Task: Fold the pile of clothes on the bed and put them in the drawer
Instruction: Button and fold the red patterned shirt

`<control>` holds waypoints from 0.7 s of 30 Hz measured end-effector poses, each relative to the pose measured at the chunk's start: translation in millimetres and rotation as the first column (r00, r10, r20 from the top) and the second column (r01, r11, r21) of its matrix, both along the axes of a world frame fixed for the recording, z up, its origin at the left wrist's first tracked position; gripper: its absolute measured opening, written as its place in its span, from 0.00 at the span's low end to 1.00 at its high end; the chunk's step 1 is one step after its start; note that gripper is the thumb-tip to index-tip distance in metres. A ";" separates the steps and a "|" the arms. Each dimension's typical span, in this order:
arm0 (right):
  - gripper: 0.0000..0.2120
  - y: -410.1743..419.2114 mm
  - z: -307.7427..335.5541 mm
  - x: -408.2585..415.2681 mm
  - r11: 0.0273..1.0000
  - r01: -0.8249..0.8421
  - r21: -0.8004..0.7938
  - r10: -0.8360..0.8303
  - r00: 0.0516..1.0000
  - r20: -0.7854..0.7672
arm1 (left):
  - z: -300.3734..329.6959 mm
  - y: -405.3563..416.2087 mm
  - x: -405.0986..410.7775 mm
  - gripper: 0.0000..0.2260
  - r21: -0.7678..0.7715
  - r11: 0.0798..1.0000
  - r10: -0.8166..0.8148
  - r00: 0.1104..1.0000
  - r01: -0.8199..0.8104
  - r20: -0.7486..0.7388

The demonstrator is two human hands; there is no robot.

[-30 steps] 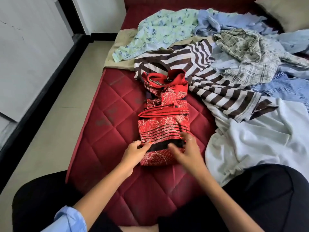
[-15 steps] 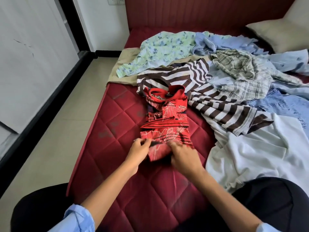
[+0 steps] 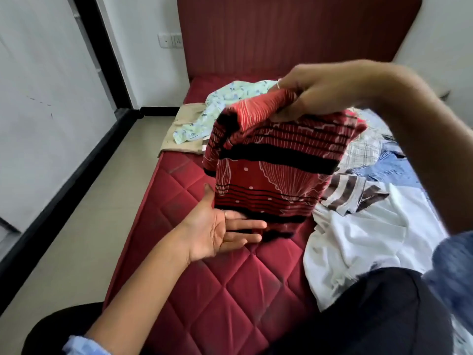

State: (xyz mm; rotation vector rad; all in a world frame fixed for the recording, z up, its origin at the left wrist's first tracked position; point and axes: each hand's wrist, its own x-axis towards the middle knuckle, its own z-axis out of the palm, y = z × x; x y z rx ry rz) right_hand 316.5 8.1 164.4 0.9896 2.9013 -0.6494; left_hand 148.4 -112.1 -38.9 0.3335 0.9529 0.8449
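At the far left, a white wall (image 3: 38,111) with a black skirting is running alongside a pale tiled floor (image 3: 84,239), and a white socket plate (image 3: 170,40) is sitting on the wall beside the dark red headboard (image 3: 294,32). The bed (image 3: 230,290), covered in a quilted red surface, is taking up the middle of the view. The left hand (image 3: 217,233) is reaching in palm up with its fingers (image 3: 245,231) straight and lying close together; their tips are sitting under the bottom edge of the folded red shirt (image 3: 276,170), while the thumb is standing up beside the shirt's lower left corner. The shirt, red with black bands and white line drawings, is hanging in the air above the bed, folded into a compact block. Behind it a pale green flowered garment (image 3: 217,106) is lying over a beige cloth (image 3: 184,129) at the bed's left edge. The right hand (image 3: 314,96) is gripping the shirt's top fold from above, its fingers curled round the cloth and pinching it. Further right, the pile of unfolded clothes is spreading across the bed: a brown striped top (image 3: 353,193), a checked shirt (image 3: 363,149), a blue denim piece (image 3: 391,170) and a white garment (image 3: 371,239) nearest the person. A blue sleeve (image 3: 455,272) is blurring at the right edge.
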 end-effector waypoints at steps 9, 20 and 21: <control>0.07 -18.3 41.8 6.5 0.996 -0.028 -0.085 0.025 0.999 -0.029 | 34.6 31.4 11.3 0.44 0.086 0.995 0.025 0.960 -0.050 0.278; 0.02 -87.4 35.1 3.7 0.888 -0.271 0.372 0.254 0.963 0.094 | 42.1 61.4 8.9 0.23 0.183 0.924 0.252 0.896 -0.335 0.366; 0.04 -93.6 14.7 3.6 0.869 -0.292 0.399 0.272 0.956 0.108 | 18.6 55.9 4.3 0.22 0.133 0.904 0.348 0.880 -0.406 0.324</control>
